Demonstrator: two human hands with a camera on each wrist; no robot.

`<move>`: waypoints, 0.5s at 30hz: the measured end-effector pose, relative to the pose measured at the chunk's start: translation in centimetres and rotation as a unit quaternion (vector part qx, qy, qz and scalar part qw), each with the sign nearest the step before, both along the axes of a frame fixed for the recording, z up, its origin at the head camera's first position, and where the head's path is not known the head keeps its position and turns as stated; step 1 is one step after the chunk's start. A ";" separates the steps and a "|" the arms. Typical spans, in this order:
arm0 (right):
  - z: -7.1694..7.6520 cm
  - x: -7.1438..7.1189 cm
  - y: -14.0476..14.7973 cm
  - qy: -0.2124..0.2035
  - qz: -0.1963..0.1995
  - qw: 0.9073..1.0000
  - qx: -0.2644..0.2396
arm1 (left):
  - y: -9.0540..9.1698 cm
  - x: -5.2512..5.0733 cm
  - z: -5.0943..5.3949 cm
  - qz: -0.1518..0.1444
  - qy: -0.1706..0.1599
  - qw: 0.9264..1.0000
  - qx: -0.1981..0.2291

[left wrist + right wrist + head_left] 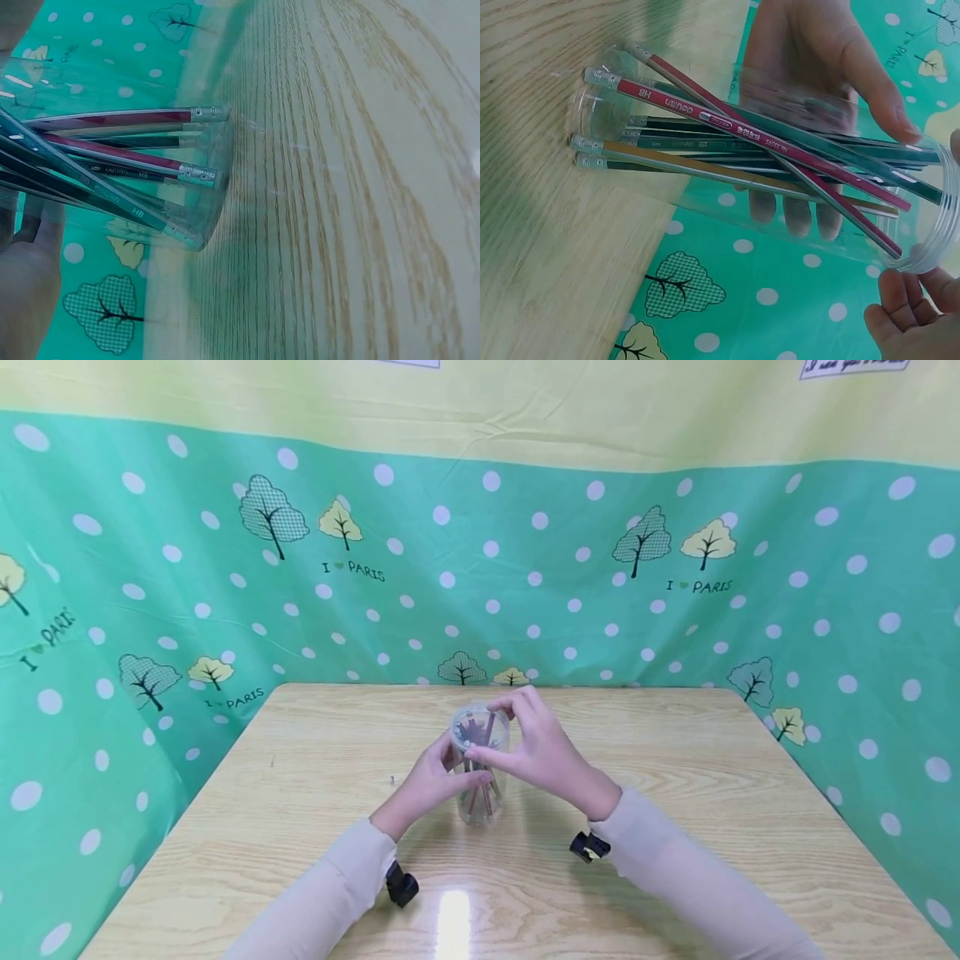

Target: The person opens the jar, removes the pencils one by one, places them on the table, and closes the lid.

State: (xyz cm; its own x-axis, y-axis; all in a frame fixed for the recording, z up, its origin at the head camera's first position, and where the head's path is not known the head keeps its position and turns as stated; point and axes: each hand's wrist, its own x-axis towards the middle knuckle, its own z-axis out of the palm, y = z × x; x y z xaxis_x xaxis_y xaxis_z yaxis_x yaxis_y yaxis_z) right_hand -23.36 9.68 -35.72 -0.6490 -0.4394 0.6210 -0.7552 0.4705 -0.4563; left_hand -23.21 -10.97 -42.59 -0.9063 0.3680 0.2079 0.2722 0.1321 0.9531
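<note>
A clear plastic jar [480, 810] stands upright on the wooden table with several pencils [697, 112] inside, their eraser ends at the bottom. My left hand [433, 781] grips the jar's side, its fingers wrapped behind the wall in the right wrist view. Around the rim at the top, the fingers and thumb of my right hand [543, 747] hold the round lid [480, 718]. In the left wrist view the pencils [112, 146] show through the wall. Whether the lid is loose or tight I cannot tell.
A tiny object [392, 780] lies on the wooden table [315, 727] left of the jar. Behind the table hangs a green and yellow cloth [420, 568] with dots and trees, which also runs down both sides.
</note>
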 end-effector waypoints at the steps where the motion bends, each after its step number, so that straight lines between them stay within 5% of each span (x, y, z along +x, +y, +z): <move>1: 0.0 0.0 0.0 -0.001 0.003 1.000 0.000 | 0.0 0.0 0.0 0.001 -0.001 1.000 -0.001; 15: -0.6 -1.0 1.3 -0.016 0.109 0.994 0.001 | 0.1 0.2 0.4 0.006 0.004 1.000 -0.007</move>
